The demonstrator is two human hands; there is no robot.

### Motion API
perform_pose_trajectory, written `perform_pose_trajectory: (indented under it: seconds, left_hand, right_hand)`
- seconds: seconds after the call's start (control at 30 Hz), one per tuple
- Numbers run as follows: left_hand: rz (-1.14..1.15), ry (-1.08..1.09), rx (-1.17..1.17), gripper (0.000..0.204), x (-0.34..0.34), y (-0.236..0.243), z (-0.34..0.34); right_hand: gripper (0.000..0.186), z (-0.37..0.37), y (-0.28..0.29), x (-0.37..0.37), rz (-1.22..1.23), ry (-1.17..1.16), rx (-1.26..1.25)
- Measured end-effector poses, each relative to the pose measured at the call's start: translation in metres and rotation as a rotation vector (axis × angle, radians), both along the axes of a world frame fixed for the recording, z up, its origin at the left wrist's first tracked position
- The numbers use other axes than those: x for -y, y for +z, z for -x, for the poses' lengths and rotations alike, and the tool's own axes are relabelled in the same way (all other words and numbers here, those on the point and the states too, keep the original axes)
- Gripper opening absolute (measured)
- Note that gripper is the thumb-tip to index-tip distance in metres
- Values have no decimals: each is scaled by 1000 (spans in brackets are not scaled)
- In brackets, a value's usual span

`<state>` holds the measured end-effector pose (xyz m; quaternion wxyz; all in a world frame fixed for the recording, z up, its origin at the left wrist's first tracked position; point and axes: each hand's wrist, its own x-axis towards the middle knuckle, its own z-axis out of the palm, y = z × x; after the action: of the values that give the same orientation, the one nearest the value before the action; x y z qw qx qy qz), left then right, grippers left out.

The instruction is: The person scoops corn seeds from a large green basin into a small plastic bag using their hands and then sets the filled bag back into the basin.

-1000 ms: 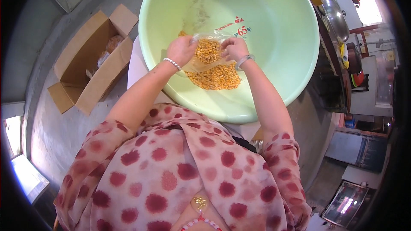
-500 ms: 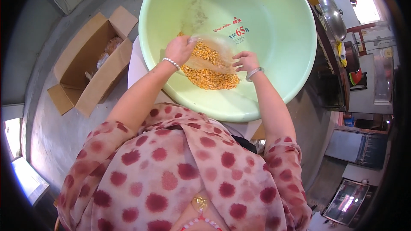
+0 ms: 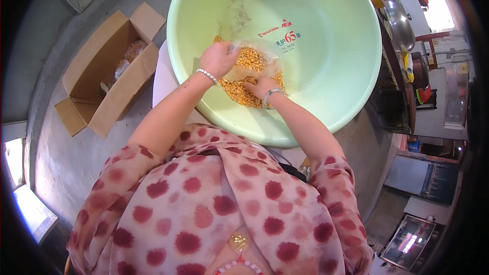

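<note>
Limp, slippery clear bag of corn kernels (image 3: 250, 60) over pale green basin (image 3: 351, 102), left hand (image 3: 218, 59) pinching its rim, right hand (image 3: 261, 87) cupped beneath; best gripped at the gathered top.

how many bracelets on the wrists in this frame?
2. A white beaded bracelet sits on the left wrist, beside the left hand that grips the clear bag. A light bangle sits on the right wrist, over the yellow kernels.
</note>
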<state>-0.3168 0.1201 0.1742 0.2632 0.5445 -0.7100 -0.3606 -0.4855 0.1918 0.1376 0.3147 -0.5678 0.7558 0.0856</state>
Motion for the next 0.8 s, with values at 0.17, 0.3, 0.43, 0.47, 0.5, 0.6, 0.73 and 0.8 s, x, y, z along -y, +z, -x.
perform_pose_trajectory:
  seconds: [0.17,0.3,0.43,0.47,0.5,0.6,0.73,0.8]
  left_hand:
    - [13,0,-2,31,-2,4,1]
    - [34,-4,30,30,-1,3,1]
    - [12,-14,62,21,2,2,1]
    - [15,-8,64,21,3,0,0]
    - [-2,10,47,20,3,-2,-2]
    - [-3,20,23,18,3,-6,0]
    - [38,25,44,18,3,-5,2]
    - [4,16,57,18,3,2,2]
  right_hand:
    - [53,-20,-17,-4,109,-120,40]
    - [42,-11,-30,-1,34,-140,148]
    - [22,9,-32,-1,-87,-250,355]
    - [22,8,-14,-1,-84,-243,357]
    - [20,5,12,-3,-160,-334,470]
    - [17,7,49,-5,-229,-448,597]
    - [17,6,75,17,-199,-489,804]
    - [16,-8,84,35,-141,-475,813]
